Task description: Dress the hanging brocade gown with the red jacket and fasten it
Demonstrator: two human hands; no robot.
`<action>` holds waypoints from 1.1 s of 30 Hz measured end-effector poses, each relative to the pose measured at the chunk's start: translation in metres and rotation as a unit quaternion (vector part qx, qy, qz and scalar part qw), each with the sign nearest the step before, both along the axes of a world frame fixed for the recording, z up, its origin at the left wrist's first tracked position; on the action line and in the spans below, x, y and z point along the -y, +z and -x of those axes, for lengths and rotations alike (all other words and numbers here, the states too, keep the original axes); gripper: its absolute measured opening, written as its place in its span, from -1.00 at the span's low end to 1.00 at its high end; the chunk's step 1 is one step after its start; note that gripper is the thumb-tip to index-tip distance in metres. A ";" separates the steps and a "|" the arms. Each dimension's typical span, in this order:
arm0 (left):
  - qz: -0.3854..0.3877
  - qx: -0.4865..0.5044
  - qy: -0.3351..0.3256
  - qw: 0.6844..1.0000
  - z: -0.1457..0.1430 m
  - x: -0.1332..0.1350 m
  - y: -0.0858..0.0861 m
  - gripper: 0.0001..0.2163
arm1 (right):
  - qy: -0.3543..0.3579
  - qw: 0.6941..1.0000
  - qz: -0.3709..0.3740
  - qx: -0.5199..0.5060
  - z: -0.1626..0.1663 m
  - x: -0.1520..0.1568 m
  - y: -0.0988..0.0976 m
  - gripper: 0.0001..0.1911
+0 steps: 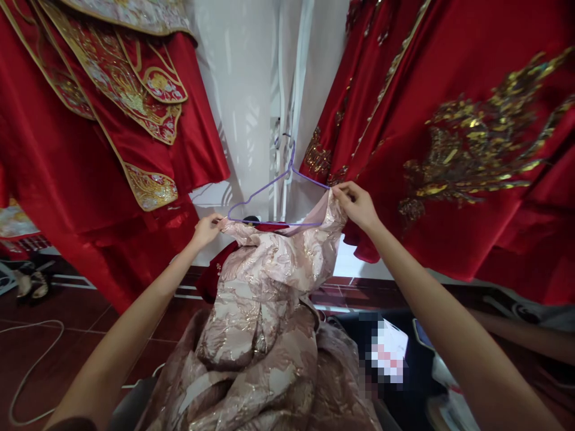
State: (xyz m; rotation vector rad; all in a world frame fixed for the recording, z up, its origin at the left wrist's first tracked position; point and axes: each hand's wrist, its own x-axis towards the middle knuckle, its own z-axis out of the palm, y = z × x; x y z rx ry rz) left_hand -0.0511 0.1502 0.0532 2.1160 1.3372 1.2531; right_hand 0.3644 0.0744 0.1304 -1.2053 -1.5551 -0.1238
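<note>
A pale pink brocade garment with a gold pattern hangs down in front of me, its top edge held up at both corners. My left hand pinches the left corner of the fabric. My right hand pinches the right corner, higher up. A thin purple wire hanger hangs just behind the top edge, its hook on a white rack, its right end at my right fingers. A bit of dark red cloth shows on the hanger's lower bar.
Red embroidered garments hang on the left and on the right, close on both sides. A white wall lies behind. Dark red floor tiles, a white cable and shoes are at lower left. Another person's arm reaches in at lower right.
</note>
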 end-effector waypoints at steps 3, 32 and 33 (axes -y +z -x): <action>-0.041 0.007 -0.032 0.999 0.007 0.005 -0.004 -0.71 | 0.002 1.000 0.000 0.004 -0.001 0.000 0.000 -0.69; 0.003 0.039 -0.009 0.999 0.011 -0.027 -0.008 -0.65 | 0.043 0.998 0.029 -0.031 0.002 0.002 0.005 -0.63; 0.003 0.044 -0.013 0.999 0.010 -0.028 -0.006 -0.65 | 0.042 0.998 0.028 -0.033 0.002 0.003 0.005 -0.63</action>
